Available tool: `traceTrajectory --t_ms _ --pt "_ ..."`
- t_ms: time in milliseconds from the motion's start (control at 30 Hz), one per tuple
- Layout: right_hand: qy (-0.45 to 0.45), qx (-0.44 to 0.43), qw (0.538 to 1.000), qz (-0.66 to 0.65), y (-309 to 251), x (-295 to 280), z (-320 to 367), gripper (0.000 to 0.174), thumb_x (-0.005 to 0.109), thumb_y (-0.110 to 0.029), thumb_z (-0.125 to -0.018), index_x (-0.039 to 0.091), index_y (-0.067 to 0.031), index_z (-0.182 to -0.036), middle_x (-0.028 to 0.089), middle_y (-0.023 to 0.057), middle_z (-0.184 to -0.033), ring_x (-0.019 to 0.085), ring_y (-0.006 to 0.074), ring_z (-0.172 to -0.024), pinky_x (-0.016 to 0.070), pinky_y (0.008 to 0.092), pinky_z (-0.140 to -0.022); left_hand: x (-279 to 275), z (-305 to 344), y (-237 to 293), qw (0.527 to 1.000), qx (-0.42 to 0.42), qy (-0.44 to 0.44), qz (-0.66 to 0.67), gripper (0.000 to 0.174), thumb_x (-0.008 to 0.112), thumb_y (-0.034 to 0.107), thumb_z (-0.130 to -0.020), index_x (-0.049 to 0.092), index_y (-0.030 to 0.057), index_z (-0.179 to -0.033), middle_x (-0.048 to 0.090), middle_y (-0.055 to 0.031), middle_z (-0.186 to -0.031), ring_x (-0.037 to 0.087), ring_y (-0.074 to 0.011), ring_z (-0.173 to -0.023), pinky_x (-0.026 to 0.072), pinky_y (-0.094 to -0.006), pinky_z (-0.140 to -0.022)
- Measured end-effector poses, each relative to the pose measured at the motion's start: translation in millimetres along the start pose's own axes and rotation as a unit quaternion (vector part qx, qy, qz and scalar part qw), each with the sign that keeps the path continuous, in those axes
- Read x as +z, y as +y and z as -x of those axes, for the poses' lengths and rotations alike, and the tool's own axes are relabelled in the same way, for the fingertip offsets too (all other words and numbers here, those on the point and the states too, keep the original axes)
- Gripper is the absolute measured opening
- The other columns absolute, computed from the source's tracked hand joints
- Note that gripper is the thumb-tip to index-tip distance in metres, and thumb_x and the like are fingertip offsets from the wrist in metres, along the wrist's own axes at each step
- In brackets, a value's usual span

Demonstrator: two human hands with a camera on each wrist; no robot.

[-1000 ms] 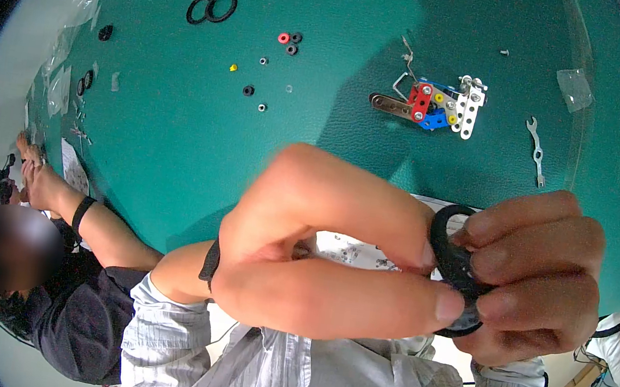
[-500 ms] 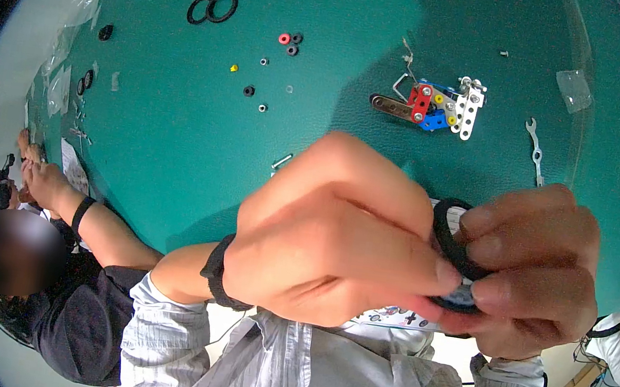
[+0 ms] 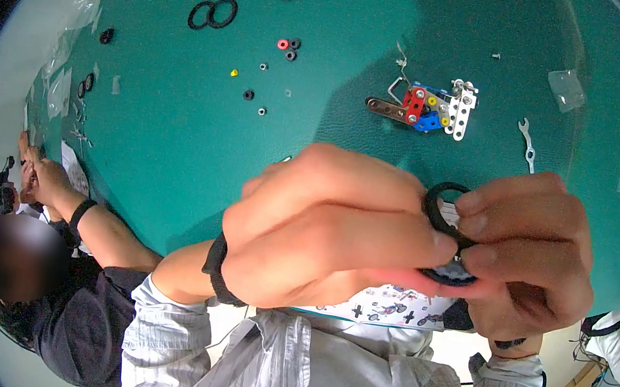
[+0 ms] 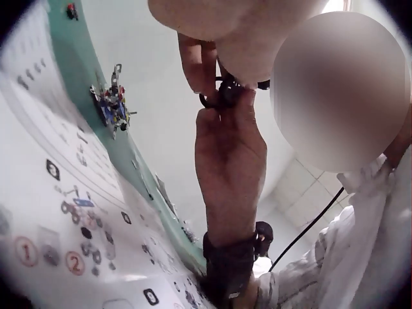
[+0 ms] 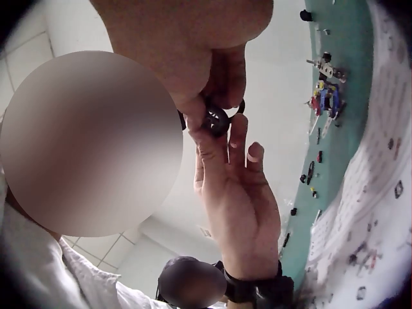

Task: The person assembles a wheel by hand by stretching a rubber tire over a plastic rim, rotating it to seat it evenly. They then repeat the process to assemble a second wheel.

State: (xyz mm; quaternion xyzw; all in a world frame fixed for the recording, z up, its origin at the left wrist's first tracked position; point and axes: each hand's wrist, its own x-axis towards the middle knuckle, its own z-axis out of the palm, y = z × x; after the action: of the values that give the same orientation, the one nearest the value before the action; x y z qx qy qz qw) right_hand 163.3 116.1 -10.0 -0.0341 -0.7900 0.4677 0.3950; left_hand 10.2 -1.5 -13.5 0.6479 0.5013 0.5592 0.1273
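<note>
While your hands meet at 3 o'clock in the head view, left hand (image 3: 321, 226) and right hand (image 3: 528, 261) both pinch, fingertips curled, the black tyre ring (image 3: 440, 203) and the wheel hub (image 3: 452, 273), raised above the green table (image 3: 178, 121). Judgement: ring only part-seated, since its upper loop stands free of the hub; fitting not yet complete. Bracket assembly (image 3: 427, 109) lies at 1 o'clock, spanner (image 3: 526, 144) at 2 o'clock, two spare rings (image 3: 212, 14) at 11 o'clock.
</note>
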Motion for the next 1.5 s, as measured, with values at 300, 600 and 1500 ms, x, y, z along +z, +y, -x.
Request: traceTrajectory --t_ms 300,600,1500 --pt "-0.015 0.002 0.999 0.028 1 0 -5 0.023 0.074 -0.017 -0.072 0.058 -0.0017 -0.077 0.06 0.0122 -0.08 0.06 0.0226 -0.072 0.0446 0.0299 -0.059 -8 -3 -3 0.999 0.013 -0.01 -0.033 0.012 0.068 0.007 -0.081 0.059 0.0004 -0.086 0.057 -0.0134 -0.082 0.061 -0.022 -0.066 0.0499 -0.0279 -0.054" --pt "0.017 0.07 0.997 -0.032 10 7 -4 0.022 0.077 -0.002 -0.064 0.064 0.0019 -0.082 0.062 0.0126 -0.081 0.06 0.0207 -0.071 0.0469 0.0275 -0.06 -5 -5 -5 0.996 -0.068 0.049 -0.029 0.014 0.071 0.006 -0.077 0.062 -0.0024 -0.083 0.061 -0.0123 -0.078 0.058 -0.0185 -0.071 0.045 -0.0253 -0.061" --pt "0.099 0.34 0.91 -0.215 12 10 1 0.017 0.066 0.003 -0.08 0.06 0.0069 -0.096 0.061 0.0091 -0.09 0.061 0.0113 -0.079 0.052 0.0212 -0.061 5 -6 -13 0.928 -0.339 0.078 0.132 0.012 0.068 0.007 -0.081 0.064 0.0006 -0.09 0.063 -0.0066 -0.084 0.06 -0.0122 -0.076 0.0454 -0.0222 -0.061"
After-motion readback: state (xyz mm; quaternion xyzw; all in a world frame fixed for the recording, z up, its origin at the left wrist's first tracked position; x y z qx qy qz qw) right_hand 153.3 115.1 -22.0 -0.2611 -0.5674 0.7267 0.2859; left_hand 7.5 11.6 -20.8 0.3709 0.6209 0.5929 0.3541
